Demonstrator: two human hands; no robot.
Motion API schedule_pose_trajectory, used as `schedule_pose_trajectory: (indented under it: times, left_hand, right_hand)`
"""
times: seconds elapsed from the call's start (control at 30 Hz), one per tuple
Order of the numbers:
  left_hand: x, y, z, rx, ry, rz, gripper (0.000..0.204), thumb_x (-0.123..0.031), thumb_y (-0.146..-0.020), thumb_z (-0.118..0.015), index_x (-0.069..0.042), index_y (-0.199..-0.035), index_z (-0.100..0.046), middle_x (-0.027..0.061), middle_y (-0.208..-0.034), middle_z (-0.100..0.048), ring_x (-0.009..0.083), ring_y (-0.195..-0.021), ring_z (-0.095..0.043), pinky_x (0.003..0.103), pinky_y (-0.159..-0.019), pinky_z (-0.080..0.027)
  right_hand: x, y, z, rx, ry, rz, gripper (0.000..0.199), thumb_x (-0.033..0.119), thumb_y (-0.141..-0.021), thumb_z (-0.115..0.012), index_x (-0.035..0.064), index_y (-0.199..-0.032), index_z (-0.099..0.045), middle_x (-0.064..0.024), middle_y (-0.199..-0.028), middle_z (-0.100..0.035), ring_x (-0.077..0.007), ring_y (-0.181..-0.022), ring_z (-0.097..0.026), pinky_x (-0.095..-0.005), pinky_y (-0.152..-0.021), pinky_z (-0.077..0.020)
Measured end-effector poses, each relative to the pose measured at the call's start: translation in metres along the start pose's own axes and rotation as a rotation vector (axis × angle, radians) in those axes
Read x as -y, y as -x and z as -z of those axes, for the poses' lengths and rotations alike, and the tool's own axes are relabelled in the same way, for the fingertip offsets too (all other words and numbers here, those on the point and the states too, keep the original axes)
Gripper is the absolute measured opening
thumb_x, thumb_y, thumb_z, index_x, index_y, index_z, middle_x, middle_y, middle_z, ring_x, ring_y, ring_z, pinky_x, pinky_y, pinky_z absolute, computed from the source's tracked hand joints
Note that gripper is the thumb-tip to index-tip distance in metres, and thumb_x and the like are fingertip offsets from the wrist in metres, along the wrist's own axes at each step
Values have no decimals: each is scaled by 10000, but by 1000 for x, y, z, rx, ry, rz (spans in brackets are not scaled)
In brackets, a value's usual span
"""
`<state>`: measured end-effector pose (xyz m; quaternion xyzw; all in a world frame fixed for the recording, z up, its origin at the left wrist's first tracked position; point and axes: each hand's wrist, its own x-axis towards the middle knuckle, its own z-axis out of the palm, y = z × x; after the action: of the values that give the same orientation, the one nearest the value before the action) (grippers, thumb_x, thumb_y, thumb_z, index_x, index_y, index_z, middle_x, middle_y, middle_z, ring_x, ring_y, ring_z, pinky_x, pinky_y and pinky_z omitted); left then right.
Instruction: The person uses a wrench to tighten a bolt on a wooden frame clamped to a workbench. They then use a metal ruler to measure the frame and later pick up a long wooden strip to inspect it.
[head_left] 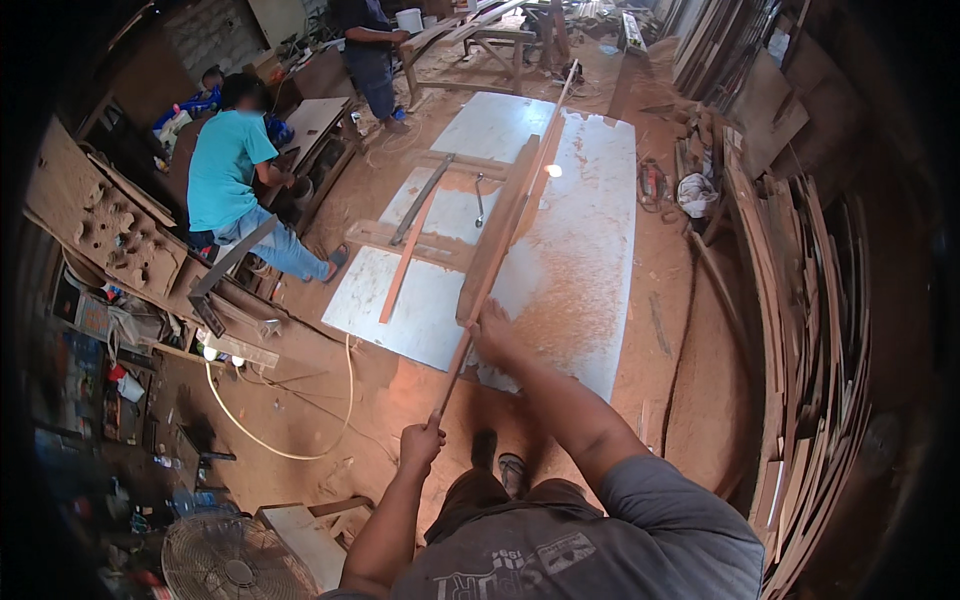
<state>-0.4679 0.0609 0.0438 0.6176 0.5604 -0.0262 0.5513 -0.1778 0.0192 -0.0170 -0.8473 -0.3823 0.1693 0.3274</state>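
A long, thin wooden strip (pixel 454 372) runs away from me over a white-topped work surface (pixel 596 215). My left hand (pixel 422 446) is closed round its near end, in front of my body. Farther along, my right hand (pixel 494 334) grips the same strip with bent fingers, partly hidden by the hand itself. Just left of the strip lies a thick wooden beam (pixel 500 235), its near end beside my right hand. A wooden frame (pixel 440 250) rests to the left, with a dark curved bar (pixel 422 198), a reddish slat (pixel 405 265) and a wrench (pixel 479 200) on it.
Sawdust covers part of the white surface. Stacked boards (pixel 815 330) line the right side. A person in a turquoise shirt (pixel 225 170) sits at the left; another person (pixel 368 60) stands at the back. A pale cable (pixel 270 447) loops over the floor near a fan (pixel 238 560).
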Motion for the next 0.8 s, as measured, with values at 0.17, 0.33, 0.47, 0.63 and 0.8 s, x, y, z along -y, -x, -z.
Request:
schedule_pose_trajectory:
  times: [0.17,0.33,0.47,0.63,0.8]
  left_hand:
    - [-4,-5,-5,-32,38,-7,648,-549,-1011,-656,56,-791,-729,105,-647,-668,179,-551,-621,337,-543,-479]
    - [-16,-29,-21,-20,16,-19,655,-553,-1011,-650,67,-814,-736,108,-669,-673,179,-565,-625,329,-550,-479]
    - [-32,-33,-26,-1,36,-55,645,-544,-1016,-649,74,-850,-730,80,-661,-636,143,-492,-536,303,-466,-409]
    - [-48,-38,-29,13,10,-64,653,-549,-1021,-635,72,-845,-736,94,-666,-652,170,-531,-579,321,-500,-440]
    - [-60,-58,-39,41,-16,-77,665,-559,-1025,-616,56,-805,-739,106,-635,-647,207,-543,-621,358,-519,-472]
  right_hand:
    - [35,24,34,98,-47,84,769,400,-1073,-534,-110,-1585,-271,-407,-1610,-309,-569,-1526,-254,-574,-1276,-211]
    - [23,67,-1,145,-15,122,804,344,-1020,-634,-85,-1591,-264,-391,-1596,-345,-558,-1519,-287,-598,-1267,-227]
    - [20,92,-23,146,108,271,858,300,-974,-663,-98,-1596,-228,-374,-1608,-342,-545,-1532,-275,-609,-1271,-209]
    - [23,84,-23,149,48,228,863,231,-933,-651,-114,-1594,-216,-385,-1612,-328,-540,-1541,-263,-600,-1277,-208]
    - [18,72,-10,186,82,238,891,202,-915,-647,-121,-1603,-181,-400,-1606,-324,-540,-1545,-254,-585,-1280,-214]
